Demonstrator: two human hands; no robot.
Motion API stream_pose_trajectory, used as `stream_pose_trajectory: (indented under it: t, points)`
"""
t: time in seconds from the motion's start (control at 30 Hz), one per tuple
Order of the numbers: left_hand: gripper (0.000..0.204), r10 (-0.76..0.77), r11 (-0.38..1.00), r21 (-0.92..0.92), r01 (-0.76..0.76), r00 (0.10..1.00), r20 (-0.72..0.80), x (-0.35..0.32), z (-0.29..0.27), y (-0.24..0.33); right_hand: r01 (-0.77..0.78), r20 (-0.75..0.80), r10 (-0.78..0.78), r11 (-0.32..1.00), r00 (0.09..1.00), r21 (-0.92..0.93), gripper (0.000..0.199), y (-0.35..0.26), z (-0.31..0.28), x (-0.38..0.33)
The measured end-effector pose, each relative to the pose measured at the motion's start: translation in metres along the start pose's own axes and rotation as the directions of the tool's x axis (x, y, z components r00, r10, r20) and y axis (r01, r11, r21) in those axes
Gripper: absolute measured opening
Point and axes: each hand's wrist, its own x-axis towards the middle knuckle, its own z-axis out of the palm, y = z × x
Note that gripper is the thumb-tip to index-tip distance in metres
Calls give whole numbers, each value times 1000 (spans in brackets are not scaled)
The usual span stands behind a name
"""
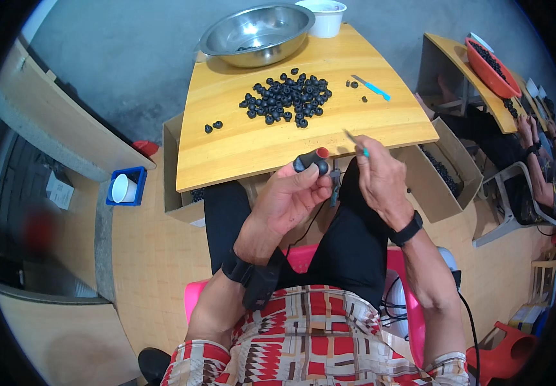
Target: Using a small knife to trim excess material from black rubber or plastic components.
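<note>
Just off the near edge of the table, my left hand (289, 201) is closed on a small round black rubber piece (321, 166). Beside it, at the same fingertips, is a black tube-like piece (305, 160) with a reddish end; whether it is gripped or worn on a finger I cannot tell. My right hand (382, 179) is closed round a small knife (351, 136), its blade pointing up and left and a bit of turquoise handle showing. A pile of similar black pieces (286, 96) lies mid-table, with two strays (213, 126) to its left.
Behind the pile stand a metal basin (259, 55) and a white tub (327, 22). A second, blue-handled knife (376, 90) lies at the right. Cardboard boxes (442, 186) flank the table (226, 164). A co-worker's hands (529, 132) are at another table with a red basin (491, 74).
</note>
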Motion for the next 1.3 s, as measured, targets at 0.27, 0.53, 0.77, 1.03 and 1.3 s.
stream_pose_trajectory:
  t: [0.27,0.53,0.77,1.03,1.3]
  points:
    - [29,47,999,5,-47,997,-58,2,-9,-3,206,47,-216,965,975,163,29,-22,-2,-2]
    - [29,31,998,-62,-32,999,-19,2,-3,-1,191,134,-189,982,973,-6,31,-25,-7,0]
    - [29,26,996,-85,-29,999,-34,1,-2,-2,197,117,-196,980,974,6,31,-24,-4,1]
    - [30,15,1000,-25,-15,1000,-8,-5,0,0,12,61,-18,995,998,95,21,-12,-4,2]
    - [31,118,992,62,-112,987,-109,0,10,-5,-101,112,50,853,992,512,25,-36,-2,0]
